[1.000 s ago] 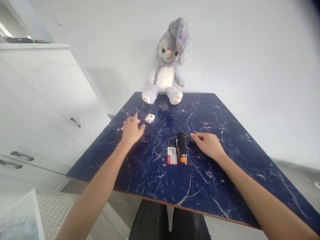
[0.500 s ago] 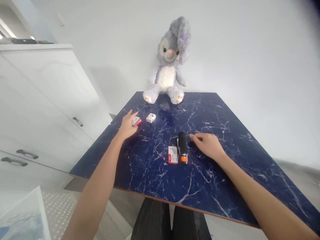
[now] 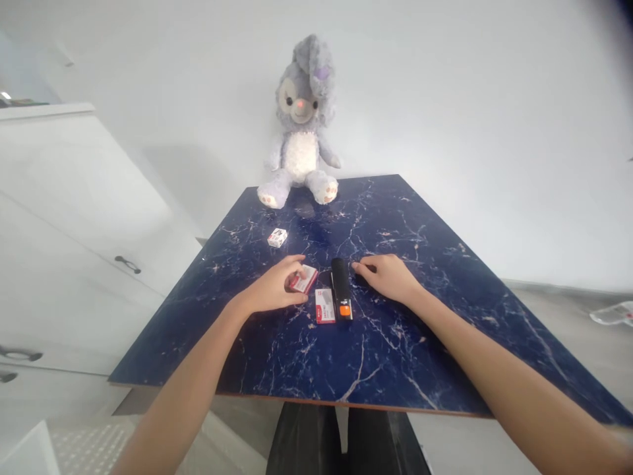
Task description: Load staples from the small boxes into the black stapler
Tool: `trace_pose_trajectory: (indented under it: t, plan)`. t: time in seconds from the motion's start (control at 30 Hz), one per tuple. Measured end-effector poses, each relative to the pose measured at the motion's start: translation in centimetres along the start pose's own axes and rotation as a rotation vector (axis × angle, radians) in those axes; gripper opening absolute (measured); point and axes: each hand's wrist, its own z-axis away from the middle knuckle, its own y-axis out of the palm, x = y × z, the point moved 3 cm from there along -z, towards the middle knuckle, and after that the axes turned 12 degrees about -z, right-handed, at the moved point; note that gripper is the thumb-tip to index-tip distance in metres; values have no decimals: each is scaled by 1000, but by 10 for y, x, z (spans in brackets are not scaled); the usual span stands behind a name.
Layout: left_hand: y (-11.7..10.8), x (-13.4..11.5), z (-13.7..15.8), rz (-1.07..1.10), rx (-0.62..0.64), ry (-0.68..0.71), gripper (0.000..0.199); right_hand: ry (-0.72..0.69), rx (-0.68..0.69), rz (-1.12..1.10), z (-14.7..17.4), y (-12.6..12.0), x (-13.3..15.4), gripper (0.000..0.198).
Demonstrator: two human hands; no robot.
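Note:
My left hand [image 3: 275, 284] is closed on a small red-and-white staple box [image 3: 304, 280], its fingers over the top and far side and its thumb on the near side. Just right of and nearer than that box, a second red-and-white box [image 3: 325, 307] lies flat against the left side of a black stapler [image 3: 341, 287] with an orange piece at its near end. My right hand [image 3: 388, 276] rests on the table to the right of the stapler, fingers curled in, with nothing visible in them. A small white box [image 3: 277, 238] stands farther back on the left.
A dark blue marbled table [image 3: 386, 369] carries everything. At its back edge a grey plush rabbit [image 3: 301, 132] sits against the wall. White cabinets [image 3: 64, 237] with dark handles stand on the left, and a white perforated bin [image 3: 84, 442] is at the lower left.
My left hand has moved right and toward me, bringing the staple box from the table's left side to near the stapler. My right hand stays by the stapler. The view has shifted somewhat.

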Motion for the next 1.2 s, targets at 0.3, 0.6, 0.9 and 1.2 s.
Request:
trace_pose_trajectory:
  t: [0.3, 0.6, 0.9, 1.2]
  plan:
    - [8, -14, -5, 29, 58, 116, 39, -18, 45, -10, 0, 1, 2, 36]
    - [6, -12, -2, 8, 99, 66, 34, -54, 87, -18, 1, -2, 3, 25]
    - [-1, -3, 0, -20, -17, -80, 50, -75, 119, -11, 1, -2, 6, 23]
    - [15, -43, 1, 35, -16, 130, 51, -98, 115, -11, 1, -2, 6, 20]
